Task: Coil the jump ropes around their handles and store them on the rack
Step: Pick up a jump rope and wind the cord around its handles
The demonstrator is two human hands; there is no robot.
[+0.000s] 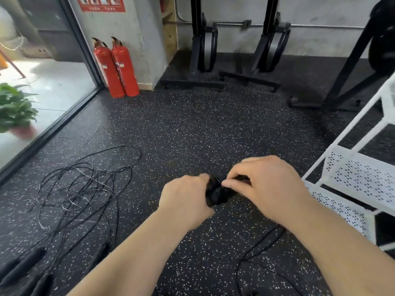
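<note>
A: Where is the jump rope being coiled?

B: A black bundle (215,193), which looks like handles with cord wound around them, is held in the air between the two hands. It is seen above the speckled floor (192,124), near the white rack (359,176) on the right, and the rack is not touched by it.

A: How are the hands placed?

B: The left end of the bundle is gripped by the left hand (186,199), with the fingers curled around it. The upper right part is covered by the right hand (267,184), and something there is pinched between thumb and forefinger. What exactly is pinched is hidden.

A: Are other ropes seen?

B: Yes. Many loose cords (85,189) are spread in a tangle on the floor to the left, well apart from the hands. Some black handles (23,268) lie at the lower left corner. One black cord (263,244) runs on the floor under the right forearm. Whether it belongs to the bundle cannot be told.

A: And further back?

B: Two red fire extinguishers (116,67) stand against the wall. A potted plant (15,110) is seen behind the glass at the left, and black machines (205,50) stand along the far wall.
</note>
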